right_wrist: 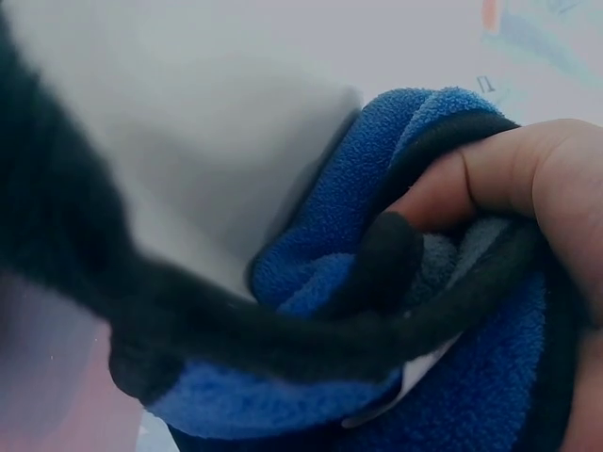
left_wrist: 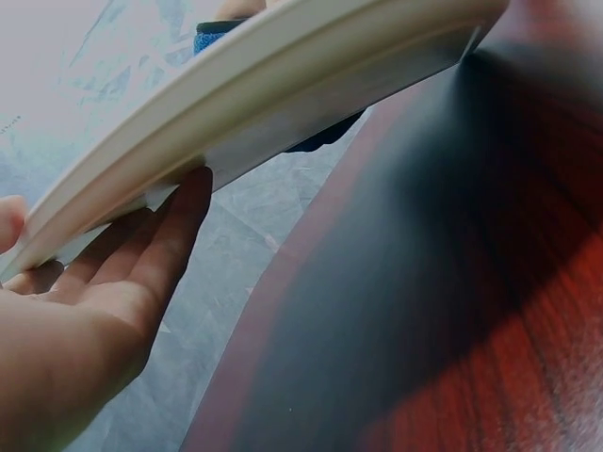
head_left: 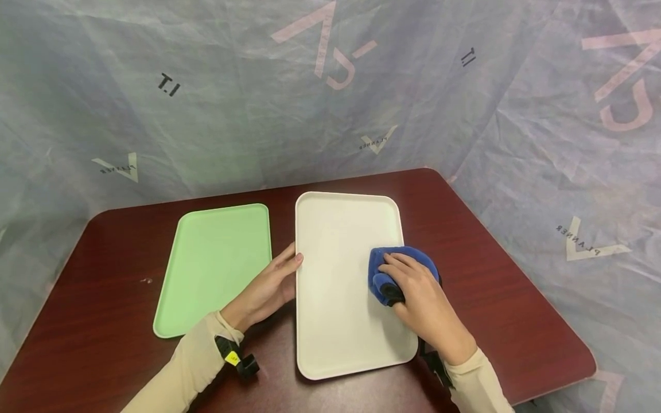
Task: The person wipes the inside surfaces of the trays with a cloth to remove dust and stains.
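A white rectangular tray (head_left: 341, 275) is held up off the tabletop by my left hand (head_left: 268, 287). The thumb lies over its left rim and the fingers support it from underneath, as the left wrist view shows. My right hand (head_left: 420, 292) grips a bunched blue cloth (head_left: 379, 269) with black edging and presses it on the right half of the tray's face. In the right wrist view the cloth (right_wrist: 330, 207) is folded over on itself around the thumb. Part of the cloth hangs over the tray's right rim.
A light green tray (head_left: 219, 264) lies flat on the dark red wooden table (head_left: 480, 287), left of the white one. Grey printed sheeting (head_left: 232, 103) hangs behind and to the right of the table. A black wrist strap (head_left: 232, 353) sits on the left sleeve.
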A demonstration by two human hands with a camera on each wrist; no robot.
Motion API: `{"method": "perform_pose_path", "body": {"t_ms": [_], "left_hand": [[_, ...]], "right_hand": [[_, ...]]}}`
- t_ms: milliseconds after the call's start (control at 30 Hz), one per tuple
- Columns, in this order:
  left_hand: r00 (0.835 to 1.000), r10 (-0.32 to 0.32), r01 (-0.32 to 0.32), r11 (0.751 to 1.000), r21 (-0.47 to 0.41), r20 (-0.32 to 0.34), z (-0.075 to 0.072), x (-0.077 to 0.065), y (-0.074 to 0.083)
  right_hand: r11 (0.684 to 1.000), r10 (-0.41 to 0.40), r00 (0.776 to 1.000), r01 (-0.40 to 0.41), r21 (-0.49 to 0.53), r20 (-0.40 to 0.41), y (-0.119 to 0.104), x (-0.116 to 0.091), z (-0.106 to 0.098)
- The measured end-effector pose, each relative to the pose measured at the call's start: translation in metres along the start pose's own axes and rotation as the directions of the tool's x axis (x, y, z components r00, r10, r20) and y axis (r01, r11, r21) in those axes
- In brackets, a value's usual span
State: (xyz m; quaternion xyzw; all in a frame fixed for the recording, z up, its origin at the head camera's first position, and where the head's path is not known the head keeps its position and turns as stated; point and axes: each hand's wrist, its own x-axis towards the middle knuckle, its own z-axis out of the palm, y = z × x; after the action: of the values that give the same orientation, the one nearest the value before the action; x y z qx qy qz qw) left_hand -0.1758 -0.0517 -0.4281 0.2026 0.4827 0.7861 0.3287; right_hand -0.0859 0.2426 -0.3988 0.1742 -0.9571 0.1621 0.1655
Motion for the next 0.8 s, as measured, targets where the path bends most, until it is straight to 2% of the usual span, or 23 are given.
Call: {"method": "perform_pose_path", "body": {"t_ms": [233, 500, 800], "left_hand": [[1.000, -0.001, 0.001, 1.000, -0.003, -0.002, -0.001, 0.000, -0.001], [1.000, -0.003, 0.003, 1.000, -0.008, -0.009, -0.001, 0.000, -0.002], [1.000, -0.007, 0.007, 1.000, -0.008, -0.004, 0.000, 0.000, -0.002]], "right_hand": [[1.000, -0.022, 1.000, 0.022, 0.010, 0.004, -0.006, 0.001, 0.003], [0.998, -0.070, 0.997, 0.069, 0.010, 0.015, -0.024, 0.008, 0.009], [0.982, -0.189, 0.981, 0.190, -0.026, 0.033, -0.048, 0.020, 0.014]]}}
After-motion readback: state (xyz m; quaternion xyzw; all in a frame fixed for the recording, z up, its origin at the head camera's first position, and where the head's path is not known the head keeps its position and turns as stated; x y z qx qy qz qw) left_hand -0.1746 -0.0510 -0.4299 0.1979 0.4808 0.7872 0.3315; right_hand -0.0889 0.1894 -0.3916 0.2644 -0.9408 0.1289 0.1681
